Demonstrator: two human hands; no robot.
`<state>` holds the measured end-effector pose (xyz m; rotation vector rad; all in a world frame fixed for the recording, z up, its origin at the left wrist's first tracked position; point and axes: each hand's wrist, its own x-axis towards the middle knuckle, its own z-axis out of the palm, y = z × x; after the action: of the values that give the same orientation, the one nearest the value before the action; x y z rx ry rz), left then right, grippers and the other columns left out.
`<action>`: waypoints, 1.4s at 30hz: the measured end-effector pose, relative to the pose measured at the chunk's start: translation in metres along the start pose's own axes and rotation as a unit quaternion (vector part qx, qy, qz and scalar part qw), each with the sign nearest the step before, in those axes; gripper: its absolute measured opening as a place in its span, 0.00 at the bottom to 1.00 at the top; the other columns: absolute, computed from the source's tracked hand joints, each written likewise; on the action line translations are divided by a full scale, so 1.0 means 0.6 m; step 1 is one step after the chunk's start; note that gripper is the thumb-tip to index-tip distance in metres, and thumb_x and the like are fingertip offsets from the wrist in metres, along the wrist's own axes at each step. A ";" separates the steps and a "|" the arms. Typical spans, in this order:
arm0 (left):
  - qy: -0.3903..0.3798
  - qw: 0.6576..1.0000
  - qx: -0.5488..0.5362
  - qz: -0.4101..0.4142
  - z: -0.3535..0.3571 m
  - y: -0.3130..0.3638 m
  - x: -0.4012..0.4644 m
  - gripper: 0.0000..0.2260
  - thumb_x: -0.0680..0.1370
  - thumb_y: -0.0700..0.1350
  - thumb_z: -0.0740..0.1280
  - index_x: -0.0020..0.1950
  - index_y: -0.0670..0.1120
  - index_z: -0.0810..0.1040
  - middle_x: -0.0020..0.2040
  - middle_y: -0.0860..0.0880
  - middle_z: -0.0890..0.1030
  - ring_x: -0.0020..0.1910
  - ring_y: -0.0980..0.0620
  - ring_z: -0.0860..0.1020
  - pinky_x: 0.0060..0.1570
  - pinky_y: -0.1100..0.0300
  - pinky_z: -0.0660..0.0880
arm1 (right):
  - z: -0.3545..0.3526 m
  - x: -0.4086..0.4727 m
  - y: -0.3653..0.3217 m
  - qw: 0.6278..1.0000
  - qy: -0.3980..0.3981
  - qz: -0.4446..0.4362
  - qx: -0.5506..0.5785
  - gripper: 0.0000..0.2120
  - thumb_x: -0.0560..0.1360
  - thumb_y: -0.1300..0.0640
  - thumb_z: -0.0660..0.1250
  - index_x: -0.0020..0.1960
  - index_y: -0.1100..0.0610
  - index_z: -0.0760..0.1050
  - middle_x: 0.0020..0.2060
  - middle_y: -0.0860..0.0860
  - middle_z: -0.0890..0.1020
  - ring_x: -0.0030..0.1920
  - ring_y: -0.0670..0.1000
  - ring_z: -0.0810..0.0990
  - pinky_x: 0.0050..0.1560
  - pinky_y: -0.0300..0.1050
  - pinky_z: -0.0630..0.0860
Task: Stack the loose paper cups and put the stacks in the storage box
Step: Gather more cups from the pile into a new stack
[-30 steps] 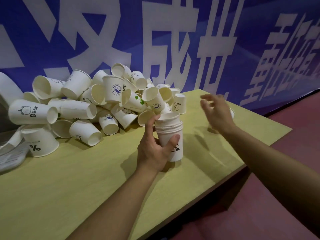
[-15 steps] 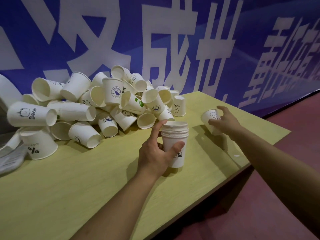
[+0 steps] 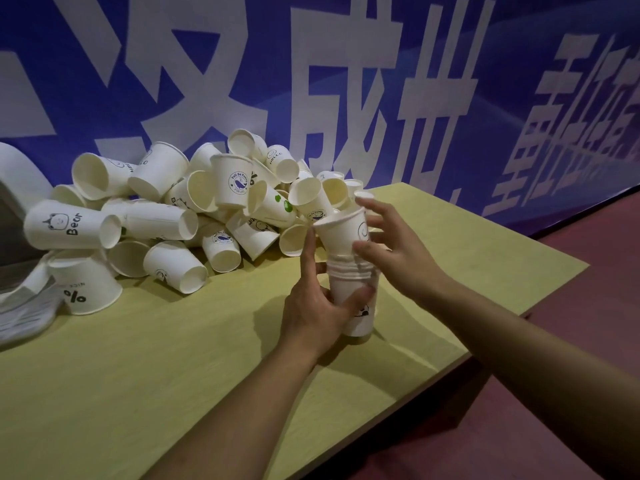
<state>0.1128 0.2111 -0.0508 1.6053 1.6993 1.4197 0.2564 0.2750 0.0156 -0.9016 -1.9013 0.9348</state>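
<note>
I see two bare forearms entering from the bottom of the frame, with no sleeve, cuff or glove on either as far as the frame shows. The bare left hand [image 3: 313, 313] sits just below the centre of the frame, its forearm running down to the lower edge left of centre. The bare right hand [image 3: 398, 247] sits right of centre, its forearm stretching away to the lower right corner. I see no watch, band or bracelet at either wrist, and no ring on the fingers I can make out. The nails look short and unpainted, though the fingertips are slightly blurred. I find no markings on either arm.
</note>
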 end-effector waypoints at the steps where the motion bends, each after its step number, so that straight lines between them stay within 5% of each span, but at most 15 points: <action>1: 0.021 1.000 -0.012 -0.005 -0.001 -0.001 0.000 0.51 0.61 0.78 0.65 0.75 0.72 0.37 0.63 0.54 0.79 0.43 0.56 0.83 0.44 0.52 0.81 | 0.004 -0.002 0.006 1.000 0.011 -0.005 -0.014 0.21 0.80 0.52 0.66 0.70 0.38 0.68 0.65 0.42 0.75 0.60 0.41 0.76 0.52 0.39 0.76; 7: 0.091 0.996 0.003 -0.023 -0.011 -0.014 0.009 0.40 0.64 0.76 0.67 0.72 0.73 0.54 0.67 0.54 0.77 0.54 0.47 0.82 0.51 0.48 0.79 | 0.013 0.012 0.035 0.995 0.007 -0.022 -0.095 0.14 0.81 0.50 0.63 0.65 0.41 0.77 0.63 0.41 0.76 0.59 0.34 0.73 0.50 0.28 0.70; 14: 0.116 0.991 0.041 -0.043 -0.060 -0.012 0.036 0.38 0.72 0.67 0.70 0.75 0.71 0.53 0.70 0.55 0.75 0.61 0.47 0.79 0.59 0.47 0.76 | 0.046 0.137 0.038 0.981 0.064 -0.048 -0.174 0.27 0.76 0.54 0.73 0.73 0.46 0.69 0.67 0.48 0.76 0.60 0.48 0.75 0.61 0.48 0.74; 20: 0.149 0.987 0.019 -0.055 -0.114 -0.056 -0.012 0.38 0.69 0.67 0.72 0.74 0.70 0.56 0.63 0.55 0.80 0.37 0.61 0.81 0.46 0.53 0.78 | 0.096 0.213 0.085 0.978 0.069 -0.040 -0.195 0.36 0.70 0.50 0.78 0.72 0.41 0.65 0.70 0.48 0.72 0.68 0.54 0.71 0.68 0.62 0.71; 25: 0.153 0.987 0.004 -0.055 -0.118 -0.051 -0.007 0.37 0.67 0.69 0.69 0.72 0.73 0.55 0.61 0.56 0.80 0.38 0.65 0.80 0.45 0.54 0.78 | 0.118 0.230 0.097 0.976 0.115 -0.031 -0.182 0.34 0.71 0.55 0.77 0.70 0.40 0.65 0.69 0.47 0.74 0.65 0.55 0.74 0.67 0.65 0.72; 28: 0.122 0.991 0.027 -0.038 -0.111 -0.047 -0.009 0.37 0.64 0.72 0.67 0.69 0.77 0.52 0.61 0.61 0.77 0.41 0.66 0.79 0.46 0.57 0.75 | 0.111 0.222 0.086 0.978 0.160 -0.056 -0.124 0.31 0.72 0.55 0.76 0.70 0.42 0.66 0.66 0.47 0.74 0.62 0.52 0.75 0.64 0.58 0.76; 32: 0.103 0.993 0.049 -0.009 -0.113 -0.046 -0.012 0.40 0.68 0.67 0.74 0.71 0.76 0.52 0.59 0.67 0.72 0.43 0.71 0.75 0.45 0.62 0.72 | 0.098 0.174 0.033 0.980 0.181 -0.077 0.005 0.31 0.75 0.55 0.73 0.73 0.46 0.64 0.61 0.45 0.72 0.53 0.46 0.78 0.44 0.34 0.79; 35: 0.105 0.993 0.054 -0.002 -0.114 -0.046 -0.012 0.43 0.68 0.64 0.76 0.75 0.72 0.53 0.61 0.64 0.73 0.46 0.71 0.73 0.45 0.71 0.68 | 0.093 0.121 -0.005 0.985 0.137 -0.083 0.069 0.29 0.76 0.53 0.72 0.72 0.42 0.62 0.62 0.45 0.72 0.54 0.46 0.78 0.43 0.32 0.79; 39: 0.087 0.994 0.059 0.001 -0.113 -0.043 -0.016 0.47 0.67 0.65 0.76 0.74 0.74 0.46 0.68 0.60 0.73 0.54 0.56 0.79 0.55 0.53 0.76 | 0.096 0.073 -0.029 0.989 0.062 -0.097 0.097 0.28 0.77 0.53 0.71 0.71 0.40 0.63 0.61 0.43 0.72 0.55 0.44 0.79 0.46 0.37 0.81; 42: 0.096 0.993 0.065 0.010 -0.112 -0.038 -0.019 0.51 0.66 0.64 0.77 0.72 0.79 0.41 0.71 0.57 0.73 0.58 0.51 0.79 0.58 0.48 0.77 | 0.112 0.054 -0.020 0.995 0.005 -0.095 0.039 0.25 0.76 0.47 0.69 0.71 0.40 0.66 0.62 0.40 0.72 0.60 0.43 0.76 0.53 0.39 0.79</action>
<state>0.0487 0.1786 -0.0472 1.6008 1.9240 1.5455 0.1809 0.2783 0.0105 -0.6649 -1.8916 0.8809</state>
